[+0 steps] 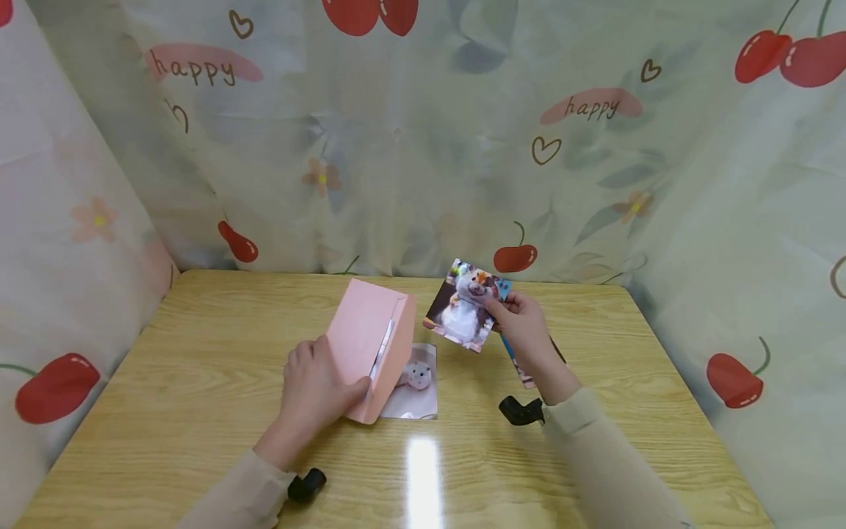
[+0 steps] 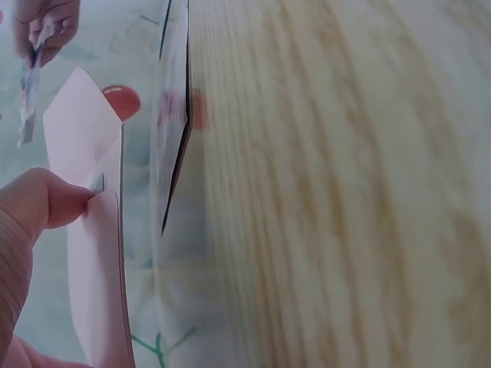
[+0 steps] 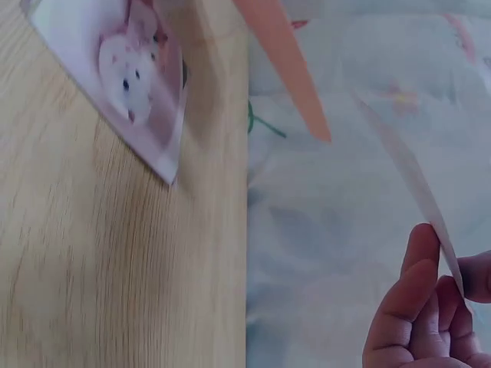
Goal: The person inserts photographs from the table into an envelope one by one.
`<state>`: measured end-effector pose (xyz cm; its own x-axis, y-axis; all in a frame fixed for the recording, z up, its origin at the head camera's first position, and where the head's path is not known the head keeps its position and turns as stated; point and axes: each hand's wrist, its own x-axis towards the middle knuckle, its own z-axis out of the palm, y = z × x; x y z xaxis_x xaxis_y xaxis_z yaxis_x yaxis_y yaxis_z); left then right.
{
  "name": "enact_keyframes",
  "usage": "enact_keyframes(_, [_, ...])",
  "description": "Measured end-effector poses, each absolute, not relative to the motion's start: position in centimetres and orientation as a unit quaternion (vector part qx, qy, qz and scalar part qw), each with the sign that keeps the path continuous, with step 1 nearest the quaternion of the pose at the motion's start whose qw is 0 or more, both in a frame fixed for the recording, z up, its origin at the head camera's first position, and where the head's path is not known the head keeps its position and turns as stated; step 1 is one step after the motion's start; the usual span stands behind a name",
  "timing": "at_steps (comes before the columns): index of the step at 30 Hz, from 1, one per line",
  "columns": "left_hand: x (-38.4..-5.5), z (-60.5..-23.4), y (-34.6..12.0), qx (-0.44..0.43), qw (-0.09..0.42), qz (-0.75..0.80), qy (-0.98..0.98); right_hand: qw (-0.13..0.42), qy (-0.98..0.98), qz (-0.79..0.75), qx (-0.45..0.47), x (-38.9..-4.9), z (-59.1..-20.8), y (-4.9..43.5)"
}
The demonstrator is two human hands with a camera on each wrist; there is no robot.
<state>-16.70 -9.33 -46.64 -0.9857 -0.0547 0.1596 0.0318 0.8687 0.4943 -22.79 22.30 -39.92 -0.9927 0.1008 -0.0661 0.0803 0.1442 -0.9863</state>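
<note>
My left hand (image 1: 316,383) grips a pink envelope (image 1: 362,323), held tilted above the table with its flap folded open. The left thumb lies at the envelope's mouth, where a thin pale edge shows; what is inside is mostly hidden. To the right, my right hand (image 1: 527,334) pinches a photo print (image 1: 463,314) of a plush toy between thumb and fingers, raised off the table. In the right wrist view this print (image 3: 418,184) appears nearly edge-on. Below the envelope lies another photo (image 1: 419,397) with a white spotted plush, partly covered.
Partly hidden under the right hand and forearm is a further photo (image 1: 526,380) on the wooden table (image 1: 218,353). Cherry-printed curtains (image 1: 423,147) hang behind the table and at both sides. A black wrist mount (image 1: 521,411) sits at the right cuff.
</note>
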Motion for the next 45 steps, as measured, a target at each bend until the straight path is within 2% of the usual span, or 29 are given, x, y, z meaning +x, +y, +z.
enact_keyframes(13, [-16.6, -46.5, -8.7, -0.009, 0.14, -0.218, -0.966, 0.067, -0.777, 0.624, -0.051, -22.1, -41.2, 17.6])
enact_keyframes(25, [-16.7, -46.2, -8.5, 0.012, 0.138, -0.213, -0.967, 0.093, -0.787, 0.609, -0.046, -21.8, -42.1, 15.9])
enact_keyframes(36, [-16.7, -46.2, -8.7, 0.007, 0.152, -0.228, -0.962, 0.052, -0.789, 0.611, -0.024, -21.5, -42.6, 14.9])
enact_keyframes(45, [-16.6, -46.6, -8.9, 0.004, 0.144, -0.241, -0.96, 0.001, -0.816, 0.578, 0.003, -21.2, -43.1, 14.6])
